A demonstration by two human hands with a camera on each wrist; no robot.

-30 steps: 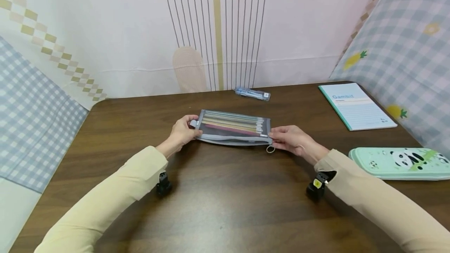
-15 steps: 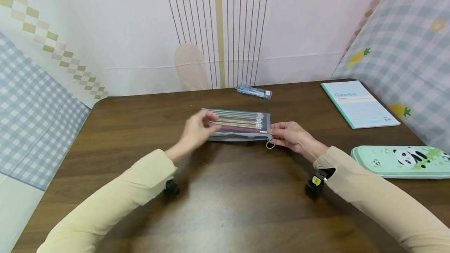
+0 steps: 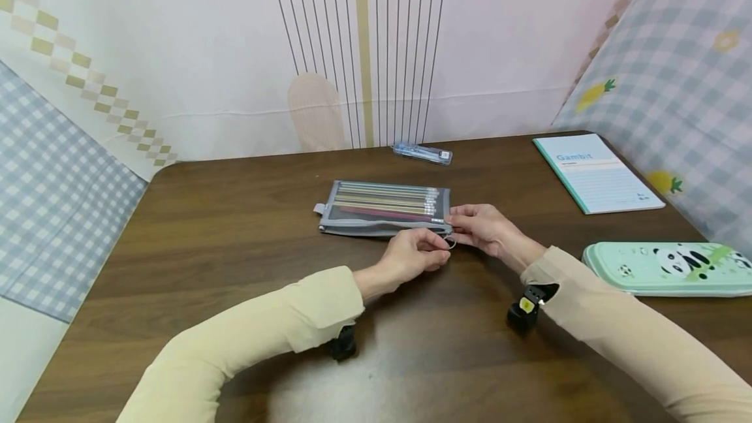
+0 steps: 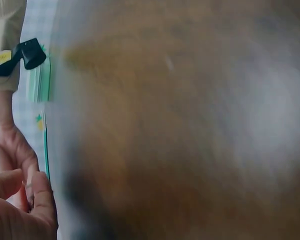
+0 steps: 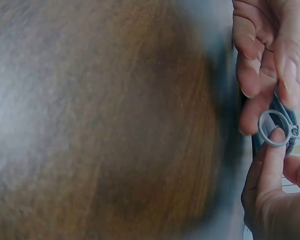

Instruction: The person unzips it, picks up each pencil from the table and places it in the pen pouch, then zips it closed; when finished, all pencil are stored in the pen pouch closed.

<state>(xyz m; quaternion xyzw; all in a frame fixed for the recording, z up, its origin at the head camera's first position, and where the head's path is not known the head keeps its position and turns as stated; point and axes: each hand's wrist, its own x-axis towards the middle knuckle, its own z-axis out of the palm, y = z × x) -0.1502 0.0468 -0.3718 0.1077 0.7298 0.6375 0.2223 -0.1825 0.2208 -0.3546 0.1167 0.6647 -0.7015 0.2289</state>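
Note:
A grey zippered mesh pencil pouch (image 3: 382, 204) with several pencils inside lies mid-table in the head view. My right hand (image 3: 484, 230) pinches its right end between thumb and fingers. From the near side, my left hand (image 3: 411, 256) reaches to that same corner, where a zipper pull ring (image 5: 274, 128) hangs. In the right wrist view the left hand (image 5: 265, 50) comes from above, thumb and fingers parted near the ring. There my right hand (image 5: 277, 200) has a fingertip against the ring. In the left wrist view both hands crowd the lower left, hiding the pouch.
Behind the pouch lies a small clear blue pack (image 3: 423, 153). To the right are a notebook (image 3: 599, 175) and a mint panda pencil case (image 3: 670, 269) on the brown table (image 3: 235, 214). Cloth backdrops rise along the back and sides.
My left hand has let go of the pouch's left end and moved right to the zipper ring. The pouch's near edge has settled slightly; my right hand keeps its hold.

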